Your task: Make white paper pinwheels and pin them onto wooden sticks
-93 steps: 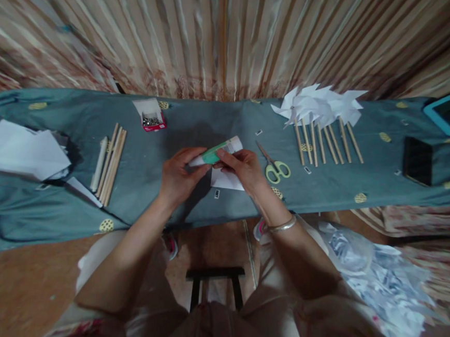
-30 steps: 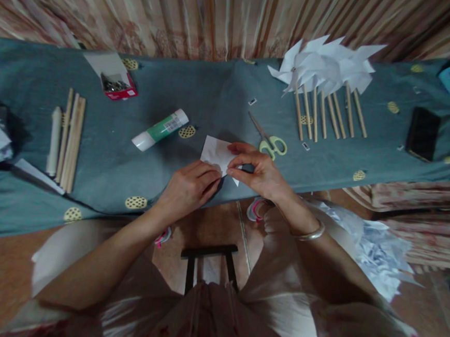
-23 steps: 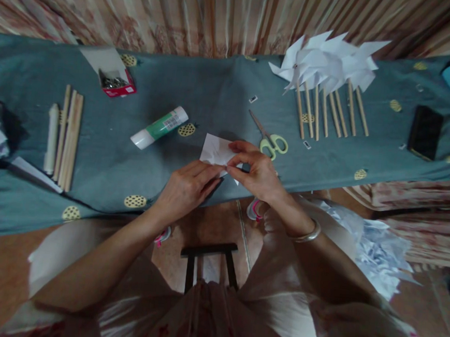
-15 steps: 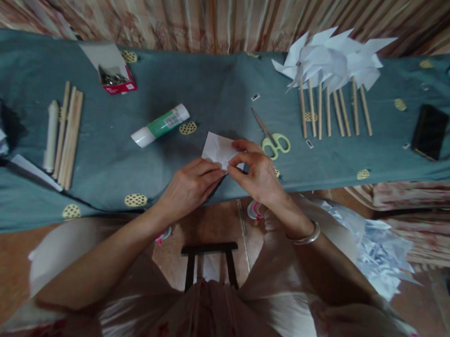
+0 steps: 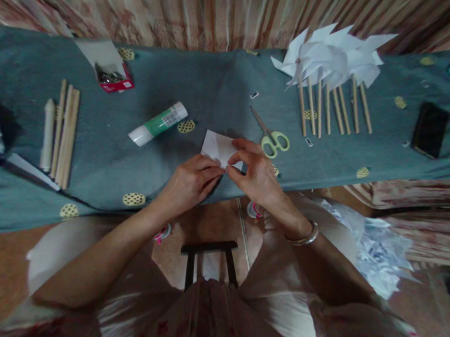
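A small white paper square [image 5: 216, 146] lies near the front edge of the table, which is covered by a teal cloth [image 5: 215, 90]. My left hand [image 5: 189, 183] pinches the paper's near corner with curled fingers. My right hand [image 5: 256, 172], a bangle on its wrist, pinches the same paper from the right side. A green and white glue stick [image 5: 157, 123] lies on its side to the left of the paper. Green-handled scissors [image 5: 271, 136] lie just right of my right hand.
Several finished white paper pinwheels on wooden sticks [image 5: 333, 78] lie at the back right. Loose wooden sticks [image 5: 62, 132] lie at the left. A red box of pins [image 5: 111, 76] is at the back left. A dark phone [image 5: 429, 129] sits far right. Crumpled plastic [image 5: 374, 248] lies on the floor.
About three seconds ago both hands held the glue stick; it now lies on the cloth and both hands pinch the paper. Over the last second the hands barely moved.
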Demonstrator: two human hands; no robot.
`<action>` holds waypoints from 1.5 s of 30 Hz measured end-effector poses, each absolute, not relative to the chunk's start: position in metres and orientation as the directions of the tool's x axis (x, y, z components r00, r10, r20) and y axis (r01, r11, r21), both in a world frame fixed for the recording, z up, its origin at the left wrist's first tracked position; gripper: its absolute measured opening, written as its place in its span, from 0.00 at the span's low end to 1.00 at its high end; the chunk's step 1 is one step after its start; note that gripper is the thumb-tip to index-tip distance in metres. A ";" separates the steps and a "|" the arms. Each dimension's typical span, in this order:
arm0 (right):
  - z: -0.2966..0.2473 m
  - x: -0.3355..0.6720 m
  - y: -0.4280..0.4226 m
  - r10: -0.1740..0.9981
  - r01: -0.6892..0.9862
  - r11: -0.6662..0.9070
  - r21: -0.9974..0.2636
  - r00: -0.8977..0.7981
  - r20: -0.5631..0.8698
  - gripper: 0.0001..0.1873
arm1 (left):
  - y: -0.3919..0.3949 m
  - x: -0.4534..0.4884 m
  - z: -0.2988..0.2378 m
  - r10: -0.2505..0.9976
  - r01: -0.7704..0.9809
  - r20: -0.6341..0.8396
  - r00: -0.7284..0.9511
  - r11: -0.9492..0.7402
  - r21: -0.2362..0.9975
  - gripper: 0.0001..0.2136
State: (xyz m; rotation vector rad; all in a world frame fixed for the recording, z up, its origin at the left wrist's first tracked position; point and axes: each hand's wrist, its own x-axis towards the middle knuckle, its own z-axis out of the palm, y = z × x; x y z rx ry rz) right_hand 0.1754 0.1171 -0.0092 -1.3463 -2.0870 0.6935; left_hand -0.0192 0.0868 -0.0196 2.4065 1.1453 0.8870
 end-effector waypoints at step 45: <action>-0.015 0.176 0.111 0.857 0.663 0.512 -0.546 -0.441 0.267 0.18 | 0.086 -0.016 -0.022 0.773 0.609 0.414 0.480 -0.634 0.477 0.07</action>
